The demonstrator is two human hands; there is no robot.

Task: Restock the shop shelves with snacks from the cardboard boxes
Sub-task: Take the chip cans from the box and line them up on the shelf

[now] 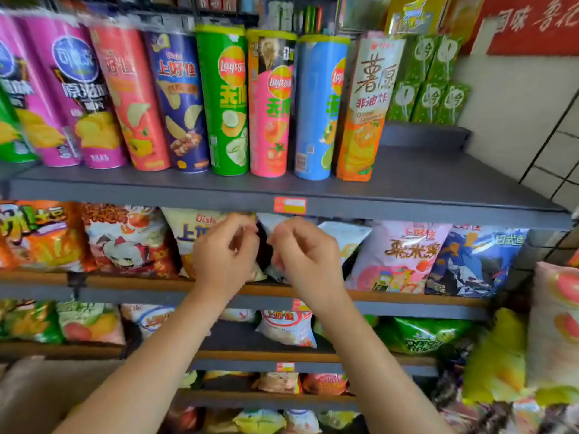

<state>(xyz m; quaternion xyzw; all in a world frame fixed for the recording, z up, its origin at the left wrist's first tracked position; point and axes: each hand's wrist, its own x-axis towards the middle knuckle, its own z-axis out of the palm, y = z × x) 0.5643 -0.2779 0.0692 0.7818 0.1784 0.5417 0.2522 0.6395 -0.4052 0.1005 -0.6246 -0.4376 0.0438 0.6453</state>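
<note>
My left hand (224, 252) and my right hand (302, 255) are raised side by side at the second shelf (416, 298), both with curled fingers. The left one pinches the upper right edge of a cream Oishi snack bag (188, 228). The right one grips the left edge of a white snack bag (346, 234) that stands beside it. A dark gap shows between the two bags. No cardboard box can be seen.
Tall chip cans (224, 98) line the top shelf (282, 191), with green packs (429, 79) at its right end. More snack bags fill the lower shelves (250, 355). Hanging bags (554, 327) crowd the right edge, beside a tiled wall (551, 145).
</note>
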